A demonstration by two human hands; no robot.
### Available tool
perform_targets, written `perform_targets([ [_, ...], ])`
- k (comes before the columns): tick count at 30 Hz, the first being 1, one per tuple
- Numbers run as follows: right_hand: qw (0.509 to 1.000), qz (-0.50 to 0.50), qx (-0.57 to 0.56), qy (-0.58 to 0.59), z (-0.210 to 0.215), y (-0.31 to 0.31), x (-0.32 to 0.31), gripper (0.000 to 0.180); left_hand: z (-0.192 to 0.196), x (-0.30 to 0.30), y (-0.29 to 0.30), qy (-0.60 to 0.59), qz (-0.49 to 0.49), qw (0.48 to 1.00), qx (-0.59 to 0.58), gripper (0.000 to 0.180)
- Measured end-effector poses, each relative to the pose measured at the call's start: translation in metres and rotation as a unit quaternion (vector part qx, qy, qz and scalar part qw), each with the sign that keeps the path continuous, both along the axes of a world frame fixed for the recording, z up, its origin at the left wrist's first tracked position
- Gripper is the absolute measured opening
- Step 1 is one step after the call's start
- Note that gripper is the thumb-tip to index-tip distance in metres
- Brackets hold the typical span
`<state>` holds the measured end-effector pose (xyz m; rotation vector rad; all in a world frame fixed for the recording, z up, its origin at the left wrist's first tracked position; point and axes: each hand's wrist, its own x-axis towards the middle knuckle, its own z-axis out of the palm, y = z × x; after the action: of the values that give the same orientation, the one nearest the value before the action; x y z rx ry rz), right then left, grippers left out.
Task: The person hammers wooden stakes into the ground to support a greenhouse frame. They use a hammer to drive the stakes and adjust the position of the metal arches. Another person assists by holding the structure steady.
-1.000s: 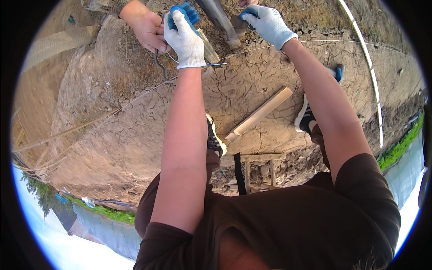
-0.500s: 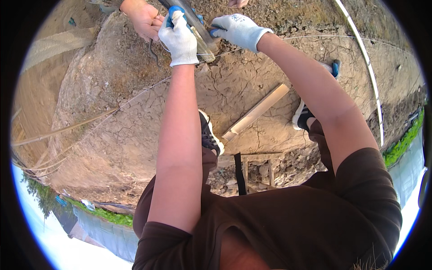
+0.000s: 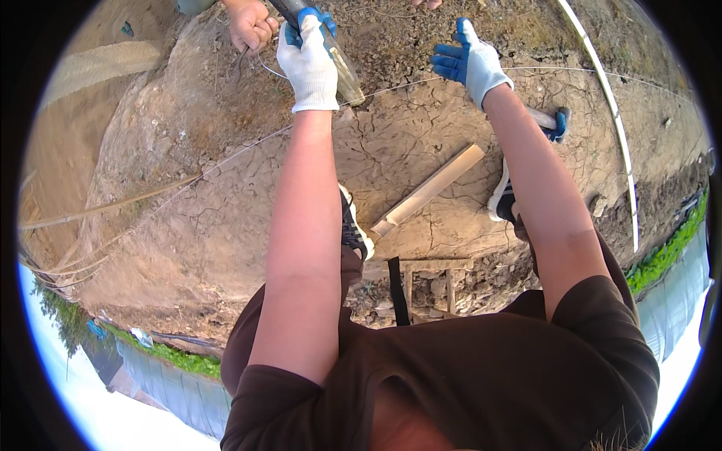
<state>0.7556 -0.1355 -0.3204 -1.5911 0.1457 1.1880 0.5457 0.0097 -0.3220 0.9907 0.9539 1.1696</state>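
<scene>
My left hand, in a white glove with blue palm coating, is closed round a wooden stake that slants down to the soil. The stake's upper part looks dark, and part of it is hidden by the glove. My right hand, gloved alike, hangs open above the ground with fingers apart, away from the stake. Beside my left hand, another person's bare hand pinches a thin dark wire. A bit of another bare hand shows at the top edge.
A thin string crosses the cracked soil past the stake's foot. A short board lies between my shoes. Right of it is a pale-handled tool with a blue end. A long white strip curves along the right; a wooden frame lies near me.
My right hand has let go of the stake's side and moved right, its fingers now spread. My left hand has shifted slightly right and down, still on the stake. The other person's hand has moved slightly.
</scene>
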Motion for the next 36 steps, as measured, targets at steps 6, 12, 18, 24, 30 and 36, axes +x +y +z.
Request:
perform_targets([
  [6, 0.768, 0.519, -0.004, -0.375, -0.005, 0.029, -0.068, 0.037, 0.043, -0.015, 0.005, 0.335, -0.145, 0.931, 0.031, 0.032],
  [12, 0.688, 0.639, -0.056, -0.339, -0.010, 0.051, -0.064, 0.039, 0.057, -0.007, 0.023, 0.169, -0.228, 0.959, 0.000, 0.018],
  [18, 0.688, 0.625, -0.103, -0.354, 0.003, 0.032, -0.039, 0.046, 0.072, 0.007, 0.021, 0.178, -0.283, 0.942, 0.020, 0.013],
  [24, 0.612, 0.682, -0.043, -0.397, -0.003, 0.050, -0.070, 0.044, 0.078, -0.015, 0.025, 0.219, -0.217, 0.951, 0.043, 0.012],
  [30, 0.575, 0.728, -0.044, -0.371, -0.018, 0.100, -0.055, 0.030, 0.036, -0.029, 0.043, 0.172, -0.198, 0.963, 0.058, 0.017],
  [36, 0.470, 0.748, 0.031, -0.468, -0.034, 0.100, -0.070, 0.023, 0.026, -0.024, 0.041, 0.092, -0.184, 0.979, 0.004, 0.016],
])
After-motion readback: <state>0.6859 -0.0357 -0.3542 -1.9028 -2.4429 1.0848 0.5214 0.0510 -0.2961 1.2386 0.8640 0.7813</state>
